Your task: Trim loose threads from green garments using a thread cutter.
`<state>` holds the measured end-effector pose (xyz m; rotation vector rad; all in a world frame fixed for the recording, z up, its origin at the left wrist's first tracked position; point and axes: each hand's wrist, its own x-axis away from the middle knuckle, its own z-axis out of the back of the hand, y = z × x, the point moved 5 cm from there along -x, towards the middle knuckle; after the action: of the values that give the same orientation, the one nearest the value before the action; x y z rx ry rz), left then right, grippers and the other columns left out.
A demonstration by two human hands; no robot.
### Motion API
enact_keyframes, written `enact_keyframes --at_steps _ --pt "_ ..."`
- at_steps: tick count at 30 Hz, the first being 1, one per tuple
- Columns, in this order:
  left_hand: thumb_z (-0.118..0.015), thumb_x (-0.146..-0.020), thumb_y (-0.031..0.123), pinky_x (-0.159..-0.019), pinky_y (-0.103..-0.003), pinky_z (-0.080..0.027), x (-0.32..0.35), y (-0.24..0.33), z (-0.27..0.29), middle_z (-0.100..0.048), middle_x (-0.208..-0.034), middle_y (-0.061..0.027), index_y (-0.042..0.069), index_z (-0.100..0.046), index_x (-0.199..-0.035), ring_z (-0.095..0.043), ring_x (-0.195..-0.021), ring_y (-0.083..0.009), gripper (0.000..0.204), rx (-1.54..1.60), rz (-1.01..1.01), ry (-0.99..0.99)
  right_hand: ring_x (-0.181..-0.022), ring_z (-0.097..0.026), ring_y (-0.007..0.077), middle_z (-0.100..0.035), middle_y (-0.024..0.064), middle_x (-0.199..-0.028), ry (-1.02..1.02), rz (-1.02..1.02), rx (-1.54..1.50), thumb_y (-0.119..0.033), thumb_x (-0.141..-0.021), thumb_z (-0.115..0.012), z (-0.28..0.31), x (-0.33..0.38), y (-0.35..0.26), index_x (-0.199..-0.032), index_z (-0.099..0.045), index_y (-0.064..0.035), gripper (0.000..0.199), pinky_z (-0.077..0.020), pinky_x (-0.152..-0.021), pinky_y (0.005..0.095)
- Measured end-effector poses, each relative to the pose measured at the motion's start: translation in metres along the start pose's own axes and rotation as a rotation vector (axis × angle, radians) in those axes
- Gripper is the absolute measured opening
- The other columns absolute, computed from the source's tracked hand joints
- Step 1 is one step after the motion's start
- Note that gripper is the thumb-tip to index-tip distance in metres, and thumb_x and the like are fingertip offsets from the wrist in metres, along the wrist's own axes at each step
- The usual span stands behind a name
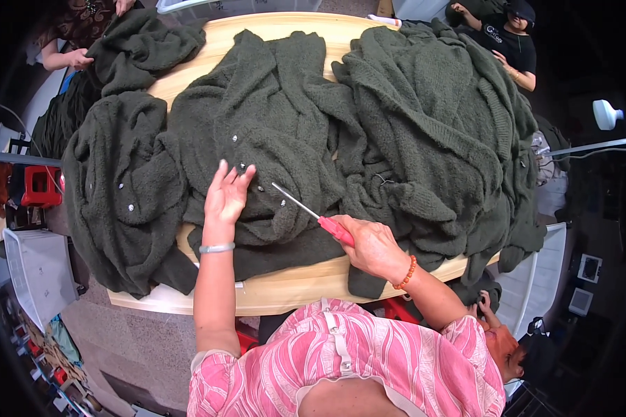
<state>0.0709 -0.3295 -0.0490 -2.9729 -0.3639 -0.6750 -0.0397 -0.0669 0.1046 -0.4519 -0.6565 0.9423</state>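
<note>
A dark green knitted garment (264, 115) lies in front of me on the table, with several small shiny buttons (283, 203) along its front. My left hand (227, 198) is palm up over it, fingers apart and holding nothing, beside the buttons. In my right hand (377, 249) is a thin metal-shafted tool (338, 231) with a pink-red handle, its kind not clear. The shaft points up and left, its tip just above the knit near the buttons.
The pale wooden table (285, 286) bears a buttoned green garment (122, 187) at left and a large green pile (438, 118) at right. Co-workers are at far left, far right and lower right. White bins (42, 278) and a red stool (43, 186) stand beside it.
</note>
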Motion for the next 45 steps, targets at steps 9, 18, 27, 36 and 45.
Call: enact_keyframes --at_steps 9,18,27,36,45 --pt "-0.058 -0.096 0.003 -0.086 -0.046 -0.061 -0.007 -0.027 -0.004 -0.065 -0.103 -0.0177 -0.003 -0.056 -0.100 -0.066 -0.101 -0.0420 0.007 -0.463 -0.399 0.202 -0.076 -0.066 0.0410 -0.065 0.0215 -0.074 -0.018 -0.062 0.115 -0.020 -0.092 -0.060 -0.001 -0.023 -0.019 -0.114 -0.059 -0.0095 0.024 -0.0512 -0.070 0.0500" --pt "-0.060 -0.096 0.006 -0.084 -0.042 -0.062 0.001 -0.033 -0.001 -0.067 -0.096 -0.0136 0.004 -0.057 -0.093 -0.071 -0.091 -0.0322 0.005 -0.607 -0.315 0.137 -0.077 -0.066 0.0408 -0.067 0.0208 -0.078 -0.012 -0.035 0.125 -0.020 -0.091 -0.061 -0.002 -0.022 -0.012 -0.113 -0.059 -0.0095 0.024 -0.0513 -0.070 0.0497" --pt "-0.067 -0.093 0.027 -0.051 -0.021 -0.059 -0.044 0.039 0.006 -0.065 -0.094 -0.0142 0.000 -0.059 -0.105 -0.068 -0.075 -0.0266 0.030 -0.162 -0.082 0.226 -0.083 -0.065 0.0412 -0.068 0.0204 -0.087 0.010 -0.036 0.031 -0.020 -0.093 -0.060 0.000 -0.029 -0.017 -0.117 -0.058 -0.0093 0.027 -0.0515 -0.073 0.0485" --pt "-0.062 -0.095 0.009 -0.074 -0.037 -0.062 -0.066 0.019 -0.025 -0.064 -0.094 -0.0125 0.001 -0.057 -0.107 -0.070 -0.087 -0.0298 0.016 -0.589 -0.352 0.139 -0.078 -0.066 0.0426 -0.066 0.0222 -0.079 0.083 -0.082 0.117 -0.021 -0.091 -0.061 0.008 -0.065 -0.023 -0.114 -0.058 -0.0086 0.026 -0.0506 -0.073 0.0511" --pt "-0.061 -0.095 0.006 -0.076 -0.038 -0.062 -0.050 -0.021 -0.035 -0.067 -0.092 -0.0075 0.002 -0.061 -0.099 -0.071 -0.086 -0.0284 0.005 -0.816 -0.421 0.019 -0.076 -0.066 0.0432 -0.066 0.0225 -0.076 0.103 -0.060 0.173 -0.021 -0.090 -0.062 0.010 -0.063 -0.020 -0.106 -0.059 -0.0053 0.023 -0.0508 -0.072 0.0518"
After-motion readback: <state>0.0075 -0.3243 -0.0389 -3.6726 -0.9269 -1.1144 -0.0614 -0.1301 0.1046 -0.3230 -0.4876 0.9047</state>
